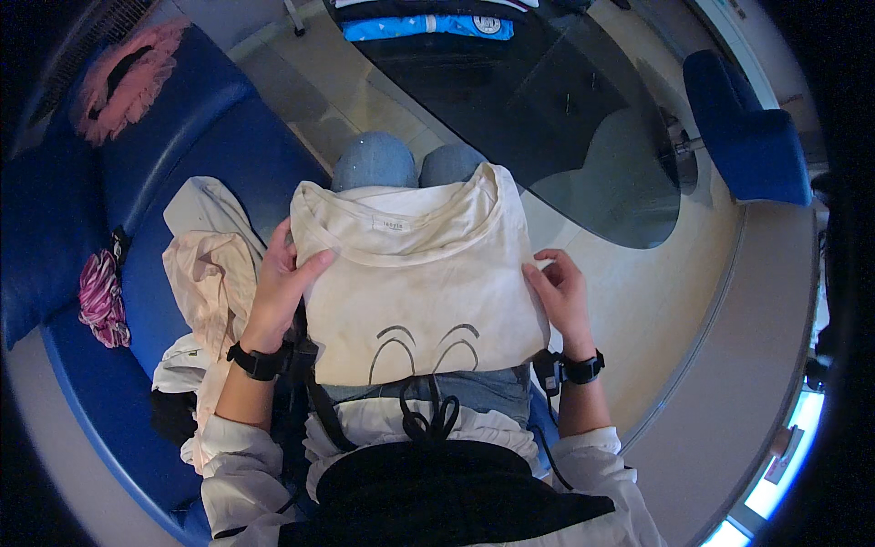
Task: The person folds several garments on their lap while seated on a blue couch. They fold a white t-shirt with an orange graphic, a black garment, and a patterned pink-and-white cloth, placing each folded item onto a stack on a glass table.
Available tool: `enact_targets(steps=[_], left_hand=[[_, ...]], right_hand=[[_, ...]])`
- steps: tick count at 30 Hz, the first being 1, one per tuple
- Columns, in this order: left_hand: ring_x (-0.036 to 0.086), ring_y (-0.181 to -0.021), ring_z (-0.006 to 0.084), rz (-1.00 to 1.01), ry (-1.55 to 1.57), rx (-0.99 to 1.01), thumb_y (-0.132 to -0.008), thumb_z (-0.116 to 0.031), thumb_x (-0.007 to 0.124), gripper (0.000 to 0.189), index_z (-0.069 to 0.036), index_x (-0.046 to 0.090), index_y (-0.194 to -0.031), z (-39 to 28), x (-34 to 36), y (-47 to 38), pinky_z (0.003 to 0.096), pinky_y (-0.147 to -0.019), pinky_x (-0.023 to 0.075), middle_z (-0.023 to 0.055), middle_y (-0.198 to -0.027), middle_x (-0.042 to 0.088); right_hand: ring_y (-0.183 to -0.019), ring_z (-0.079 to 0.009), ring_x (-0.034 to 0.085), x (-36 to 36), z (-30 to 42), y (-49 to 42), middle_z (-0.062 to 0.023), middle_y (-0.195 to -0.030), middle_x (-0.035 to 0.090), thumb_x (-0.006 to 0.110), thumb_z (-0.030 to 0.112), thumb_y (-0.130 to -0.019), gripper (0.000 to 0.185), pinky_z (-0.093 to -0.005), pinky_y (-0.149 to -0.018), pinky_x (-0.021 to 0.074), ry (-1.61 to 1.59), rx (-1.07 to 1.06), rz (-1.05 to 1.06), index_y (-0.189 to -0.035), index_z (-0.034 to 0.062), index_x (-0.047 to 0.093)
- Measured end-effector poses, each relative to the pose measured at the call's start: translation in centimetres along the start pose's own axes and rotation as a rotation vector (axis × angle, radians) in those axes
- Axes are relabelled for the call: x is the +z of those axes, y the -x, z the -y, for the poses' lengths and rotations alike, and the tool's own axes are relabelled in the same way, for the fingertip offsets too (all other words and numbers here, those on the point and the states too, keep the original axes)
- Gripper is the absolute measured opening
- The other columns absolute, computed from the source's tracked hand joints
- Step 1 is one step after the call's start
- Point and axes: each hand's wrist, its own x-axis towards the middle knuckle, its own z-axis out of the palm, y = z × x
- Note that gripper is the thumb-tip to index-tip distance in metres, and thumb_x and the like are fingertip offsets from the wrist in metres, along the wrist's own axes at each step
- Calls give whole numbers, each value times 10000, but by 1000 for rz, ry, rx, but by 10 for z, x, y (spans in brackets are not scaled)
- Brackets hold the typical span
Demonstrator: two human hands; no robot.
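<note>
A cream T-shirt (417,294) with a wide neckline lies folded across my jeans-covered lap. Dark curved lines are printed near its lower edge, and a neck label bearing writing shows inside the collar. My left hand (281,287) grips the shirt's left edge, thumb on top and fingers partly hidden beneath. At the opposite edge, my right hand (559,287) pinches the fabric between thumb and bent fingers. Each wrist wears a black strap with a small device.
Loose pale garments (212,273) lie heaped on the blue sofa (225,137) at my left, with a pink tulle skirt (147,75) and a magenta patterned cloth (102,297). Folded clothes (427,27) are stacked on the dark glass table (519,102) ahead. A blue chair (752,137) stands right.
</note>
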Motion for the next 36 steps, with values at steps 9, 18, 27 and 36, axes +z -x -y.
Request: enact_targets(steps=[9, 18, 27, 36], left_hand=[[561, -1127, 181, -8, -4, 40, -833, -43, 689, 707, -30, 291, -1418, 0, 7, 0, 302, -967, 437, 127, -1246, 577], [528, -1151, 247, -149, -416, 373, -804, -99, 709, 395, -43, 591, -1177, 2, 6, 5, 343, -1025, 369, 111, -1243, 559], [670, -901, 318, 643, -506, 574, -786, -198, 731, 242, -80, 682, -993, -43, 3, 81, 391, -773, 540, 125, -1041, 659], [611, -750, 282, 784, -564, 686, -751, -89, 667, 152, -23, 555, -829, -29, 53, 93, 356, -602, 542, 109, -860, 520]], right_hand=[[-1029, -279, 583, 27, 61, -45, -138, -1085, 628, 725, 139, -750, 360, -369, -881, 458, 259, -761, 276, -1081, 24, 643], [-931, -334, 574, 73, 97, -75, -153, -978, 599, 758, 241, -690, 361, -424, -887, 432, 529, -859, 680, -941, 21, 621], [-920, -284, 568, 19, 101, -36, -80, -911, 584, 693, 84, -624, 246, -402, -852, 445, 486, -957, 809, -839, 54, 576], [-1124, -302, 522, 24, 104, -7, -103, -1198, 559, 808, 128, -524, 685, -457, -987, 400, 475, -858, 837, -1164, 100, 565]])
